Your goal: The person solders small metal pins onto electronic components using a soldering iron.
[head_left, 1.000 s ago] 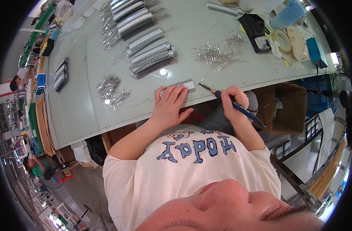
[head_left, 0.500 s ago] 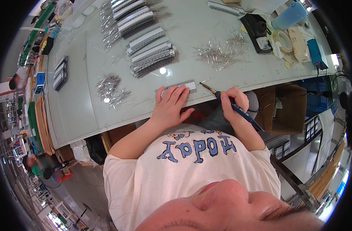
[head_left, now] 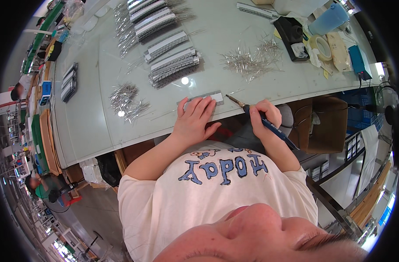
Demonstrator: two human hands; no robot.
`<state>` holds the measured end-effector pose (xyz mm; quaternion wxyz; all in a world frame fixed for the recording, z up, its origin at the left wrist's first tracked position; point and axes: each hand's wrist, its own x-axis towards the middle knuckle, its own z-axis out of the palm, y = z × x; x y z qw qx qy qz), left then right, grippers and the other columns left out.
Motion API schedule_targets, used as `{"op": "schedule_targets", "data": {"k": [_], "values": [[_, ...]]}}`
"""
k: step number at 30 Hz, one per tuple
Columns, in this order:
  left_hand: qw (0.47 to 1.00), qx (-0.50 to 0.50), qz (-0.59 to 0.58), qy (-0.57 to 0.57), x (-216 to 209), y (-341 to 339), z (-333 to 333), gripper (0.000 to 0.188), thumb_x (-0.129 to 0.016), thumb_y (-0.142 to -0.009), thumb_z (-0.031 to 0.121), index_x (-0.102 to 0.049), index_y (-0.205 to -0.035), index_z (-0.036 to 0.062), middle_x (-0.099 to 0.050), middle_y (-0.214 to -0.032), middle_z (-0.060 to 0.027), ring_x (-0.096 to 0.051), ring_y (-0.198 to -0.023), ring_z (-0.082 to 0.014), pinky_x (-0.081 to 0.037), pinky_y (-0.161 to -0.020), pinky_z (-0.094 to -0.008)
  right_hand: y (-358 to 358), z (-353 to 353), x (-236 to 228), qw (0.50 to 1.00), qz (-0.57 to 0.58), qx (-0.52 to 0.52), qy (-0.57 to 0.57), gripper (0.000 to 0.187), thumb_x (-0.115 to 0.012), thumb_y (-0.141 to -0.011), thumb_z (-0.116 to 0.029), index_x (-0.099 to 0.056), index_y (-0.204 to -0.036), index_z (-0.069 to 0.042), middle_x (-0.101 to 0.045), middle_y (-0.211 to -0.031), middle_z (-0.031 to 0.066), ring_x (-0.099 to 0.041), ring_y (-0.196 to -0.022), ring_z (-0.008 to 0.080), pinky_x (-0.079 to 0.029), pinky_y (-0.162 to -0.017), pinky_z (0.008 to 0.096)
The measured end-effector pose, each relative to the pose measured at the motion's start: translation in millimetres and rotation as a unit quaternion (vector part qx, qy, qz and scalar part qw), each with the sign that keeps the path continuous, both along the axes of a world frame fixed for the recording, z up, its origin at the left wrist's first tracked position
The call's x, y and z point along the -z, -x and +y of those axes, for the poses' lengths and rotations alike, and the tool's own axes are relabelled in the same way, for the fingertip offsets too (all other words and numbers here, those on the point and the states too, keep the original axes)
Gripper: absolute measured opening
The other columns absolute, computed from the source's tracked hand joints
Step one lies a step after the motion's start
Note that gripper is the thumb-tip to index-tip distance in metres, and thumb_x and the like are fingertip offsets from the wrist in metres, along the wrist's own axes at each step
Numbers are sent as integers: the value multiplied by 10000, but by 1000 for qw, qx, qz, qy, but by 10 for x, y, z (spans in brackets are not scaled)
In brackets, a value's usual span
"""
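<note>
My left hand (head_left: 192,117) lies over a narrow grey and white strip (head_left: 217,97) near the table's front edge. Its fingers are stretched out and a little apart on top, pressing the strip down and hiding most of it. In my right hand (head_left: 266,116) is a blue-handled soldering iron (head_left: 276,129), gripped like a pen. The iron's dark tip points at the strip's right end; whether it touches cannot be made out. A thin wire runs off past that end.
Beyond my hands lie a stack of similar strips (head_left: 175,67) and two heaps of thin metal leads, left (head_left: 125,101) and right (head_left: 249,61). A black iron stand (head_left: 291,38), a tape roll (head_left: 320,48) and a blue box (head_left: 359,62) sit at the right. An open carton (head_left: 326,126) stands below the edge.
Almost nothing differs. Both hands and the soldering iron keep nearly the same place, and the whole view has shifted very slightly.
</note>
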<state>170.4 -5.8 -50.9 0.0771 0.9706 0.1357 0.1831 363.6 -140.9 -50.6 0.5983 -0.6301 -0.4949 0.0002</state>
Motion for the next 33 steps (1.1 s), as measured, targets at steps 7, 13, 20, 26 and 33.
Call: {"op": "schedule_targets", "data": {"k": [7,13,20,26,33], "values": [[1000,-1,-2,-1,0,3,6,600,-691,-757,407,-555,-1219,48,-514,-1252,-59,-456,-1152,-219,-238,-1039,-474,18,30,-23,1000,-8,-11,-5,196,-670,-733,43,-501,-728,-55,-516,-591,69,-480,-468,201,-369,-448,299],[1000,0,-1,-1,-6,10,9,595,-694,-756,405,-561,-1212,48,-513,-1252,-60,-455,-1157,-213,-238,-1039,-476,2,46,-49,999,10,-41,-4,193,-664,-723,56,-504,-734,-51,-518,-586,75,-476,-450,210,-361,-431,309],[999,-1,-35,28,25,34,8,593,-710,-751,367,-559,-1238,64,-512,-1255,-57,-478,-1146,-220,-228,-1042,-462,22,-30,106,980,197,7,2,125,-621,-823,11,-517,-775,-37,-546,-666,34,-488,-582,103,-392,-539,253],[999,17,-43,24,24,22,0,576,-711,-745,355,-572,-1218,57,-525,-1242,-60,-495,-1128,-218,-247,-1040,-468,-315,-231,265,929,333,68,-144,84,-535,-871,31,-529,-794,-4,-556,-725,55,-454,-640,87,-354,-592,219],[999,11,-42,2,33,42,7,529,-692,-756,351,-599,-1185,57,-530,-1239,-52,-501,-1106,-208,-261,-1029,-471,-682,-670,120,924,273,158,-218,69,-531,-843,13,-535,-774,15,-539,-687,77,-462,-633,122,-363,-606,244]]}}
